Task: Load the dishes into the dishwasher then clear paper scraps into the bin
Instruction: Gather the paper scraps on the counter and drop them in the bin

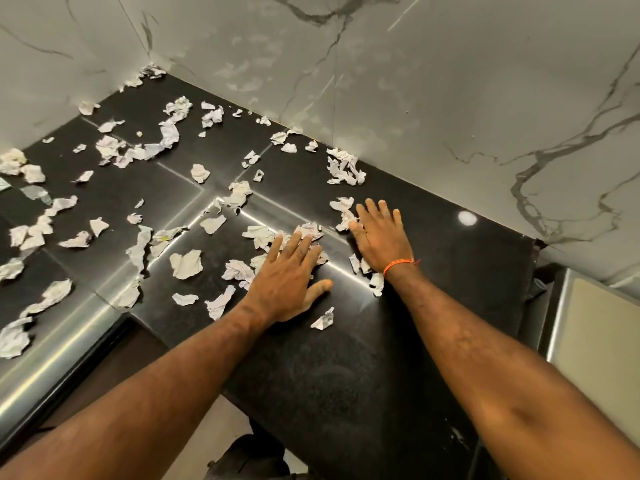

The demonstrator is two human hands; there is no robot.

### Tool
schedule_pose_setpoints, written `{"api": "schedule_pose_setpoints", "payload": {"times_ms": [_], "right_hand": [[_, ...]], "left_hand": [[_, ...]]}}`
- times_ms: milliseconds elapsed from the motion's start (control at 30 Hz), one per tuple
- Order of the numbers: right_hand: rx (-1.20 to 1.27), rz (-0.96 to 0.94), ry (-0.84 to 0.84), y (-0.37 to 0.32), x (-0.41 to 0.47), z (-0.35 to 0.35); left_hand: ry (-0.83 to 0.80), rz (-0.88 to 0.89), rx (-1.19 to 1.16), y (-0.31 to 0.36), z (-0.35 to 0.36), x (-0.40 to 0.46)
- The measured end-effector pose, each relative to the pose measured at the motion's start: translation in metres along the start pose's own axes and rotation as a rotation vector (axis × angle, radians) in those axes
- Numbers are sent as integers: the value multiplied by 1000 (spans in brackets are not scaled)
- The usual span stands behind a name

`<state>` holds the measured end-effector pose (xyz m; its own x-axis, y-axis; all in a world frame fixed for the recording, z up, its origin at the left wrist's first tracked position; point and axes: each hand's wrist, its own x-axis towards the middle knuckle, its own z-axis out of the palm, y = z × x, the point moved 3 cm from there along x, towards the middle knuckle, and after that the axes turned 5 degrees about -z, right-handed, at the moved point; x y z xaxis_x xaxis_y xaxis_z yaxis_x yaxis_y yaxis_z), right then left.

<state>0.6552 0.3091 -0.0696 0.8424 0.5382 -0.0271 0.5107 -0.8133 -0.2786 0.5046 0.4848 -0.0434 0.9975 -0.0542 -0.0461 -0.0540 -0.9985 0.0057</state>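
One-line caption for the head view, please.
Left hand and right hand pressed flat among crumpled white paper scraps strewn across a glossy black stone countertop.

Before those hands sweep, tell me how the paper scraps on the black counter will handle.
The paper scraps look thin and crumpled, so probably very light and floppy. On the glossy counter they should slide easily under the flat left hand and right hand. Small bits may scatter or slip past fingers.

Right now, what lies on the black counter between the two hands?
Head view: mostly bare black stone counter between left hand and right hand; crumpled white paper scraps near the fingertips.
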Motion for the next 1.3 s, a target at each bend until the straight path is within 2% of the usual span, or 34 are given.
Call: {"api": "schedule_pose_setpoints", "payload": {"times_ms": [67, 133, 200, 233, 333, 400, 500, 600, 700, 800, 867, 933, 1000, 1067, 1133, 1200, 1300], "right_hand": [[22, -132, -55, -28, -13, 8], [150, -227, -63, -42, -27, 10], [254, -136, 52, -38, -34, 6], [223, -39, 100, -35, -37, 5], [24, 176, 33, -43, -47, 17], [35, 157, 11, -74, -53, 26], [154, -2, -29, -119, -63, 36], [360, 39, 50, -122, -73, 27], [284, 174, 198, -105, -102, 16], [99, 331, 134, -126, -126, 34], [-3, 433, 75, -157, -117, 52], [13, 496, 90, -190, -88, 62], [78, 441, 89, -223, -56, 67], [203, 294, 111, -252, -29, 69], [336, 230, 218, -260, -12, 62], [307, 306, 325, -243, -1, 55], [142, 534, 234, -213, 4, 59]], "left_hand": [[12, -51, -32, -3, 0, -7], [41, -115, -83, -10, 1, -16], [68, -162, -116, -20, 1, -27], [58, -181, -123, -26, 3, -34], [-38, -238, -169, -49, 9, -45], [-19, -281, -256, -66, 8, -46], [115, -316, -405, -82, -1, -46], [175, -262, -413, -95, -3, -53], [40, -138, -212, -106, 12, -66], [-53, -116, -155, -126, 31, -70], [-3, -135, -156, -143, 30, -62], [69, -193, -131, -166, 23, -52], [123, -245, -150, -190, 13, -49], [166, -245, -211, -210, 4, -52], [186, -231, -273, -220, -2, -57], [120, -186, -306, -226, 1, -64], [-55, 13, -199, -227, 19, -71]]}}
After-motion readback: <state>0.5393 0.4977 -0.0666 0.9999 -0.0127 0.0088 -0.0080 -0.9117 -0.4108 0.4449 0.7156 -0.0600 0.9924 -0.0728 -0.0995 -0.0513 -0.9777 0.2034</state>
